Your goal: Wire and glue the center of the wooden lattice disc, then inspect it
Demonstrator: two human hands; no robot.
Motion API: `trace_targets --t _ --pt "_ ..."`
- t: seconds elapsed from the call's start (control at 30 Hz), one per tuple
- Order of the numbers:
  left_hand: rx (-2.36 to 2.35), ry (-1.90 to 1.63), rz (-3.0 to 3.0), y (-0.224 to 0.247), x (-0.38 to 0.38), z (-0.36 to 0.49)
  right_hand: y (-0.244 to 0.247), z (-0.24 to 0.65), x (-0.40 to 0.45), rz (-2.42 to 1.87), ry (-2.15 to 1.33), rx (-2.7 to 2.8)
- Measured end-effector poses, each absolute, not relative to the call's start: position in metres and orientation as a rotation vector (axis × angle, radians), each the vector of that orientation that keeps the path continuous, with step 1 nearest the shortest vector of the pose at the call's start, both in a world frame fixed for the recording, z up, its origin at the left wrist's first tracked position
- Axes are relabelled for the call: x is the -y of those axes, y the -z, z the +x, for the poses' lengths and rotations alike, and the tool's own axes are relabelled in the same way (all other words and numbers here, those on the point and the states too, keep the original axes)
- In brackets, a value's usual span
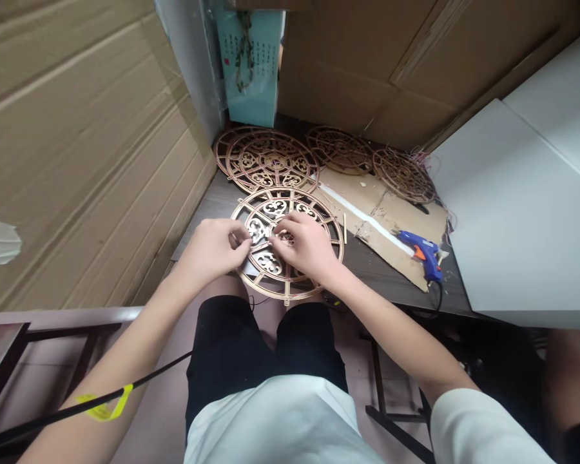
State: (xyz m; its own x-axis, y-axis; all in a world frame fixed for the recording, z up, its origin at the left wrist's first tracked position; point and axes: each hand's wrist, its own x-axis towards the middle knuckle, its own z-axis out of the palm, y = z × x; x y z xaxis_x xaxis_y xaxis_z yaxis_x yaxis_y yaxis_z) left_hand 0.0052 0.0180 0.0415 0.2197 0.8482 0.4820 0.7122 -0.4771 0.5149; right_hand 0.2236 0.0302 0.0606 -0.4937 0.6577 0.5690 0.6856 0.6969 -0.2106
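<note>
A round wooden lattice disc (319,212) with carved cut-outs lies at the near edge of a dark table (212,203), partly over my lap. My left hand (217,248) rests on the disc's left side with fingers pinched near its middle. My right hand (307,245) covers the centre of the disc, fingers curled and pressing on the hub. Both hands touch the disc; whether a small piece sits between the fingertips is hidden.
Several similar lattice discs (270,158) lie further back on the table. A flat cardboard sheet (391,219) carries a blue glue gun (423,252) at right. Cardboard walls stand at left and behind, a white board (522,206) at right. A black cable (77,403) crosses below left.
</note>
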Motion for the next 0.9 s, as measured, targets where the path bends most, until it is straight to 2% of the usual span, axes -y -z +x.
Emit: trace_targets --t 0.17,0.33,0.5,0.7,0.9 --pt "-1.576 -1.163 2.051 -0.033 0.003 0.020 -0.061 0.276 0.011 -1.470 0.257 1.834" --pt "-1.432 -1.221 1.827 -0.016 0.040 0.058 -0.026 0.313 0.055 -1.800 0.107 1.559" --pt "-1.056 -1.078 1.870 -0.013 0.060 0.088 -0.007 0.329 0.040 -1.613 0.016 1.617" --pt "-1.014 -1.180 2.532 -0.028 0.041 0.078 -0.014 0.348 -0.009 -1.417 -0.108 1.582" --pt "-0.776 -0.898 2.911 -0.026 0.008 0.084 -0.026 0.341 -0.046 -1.282 -0.135 1.589"
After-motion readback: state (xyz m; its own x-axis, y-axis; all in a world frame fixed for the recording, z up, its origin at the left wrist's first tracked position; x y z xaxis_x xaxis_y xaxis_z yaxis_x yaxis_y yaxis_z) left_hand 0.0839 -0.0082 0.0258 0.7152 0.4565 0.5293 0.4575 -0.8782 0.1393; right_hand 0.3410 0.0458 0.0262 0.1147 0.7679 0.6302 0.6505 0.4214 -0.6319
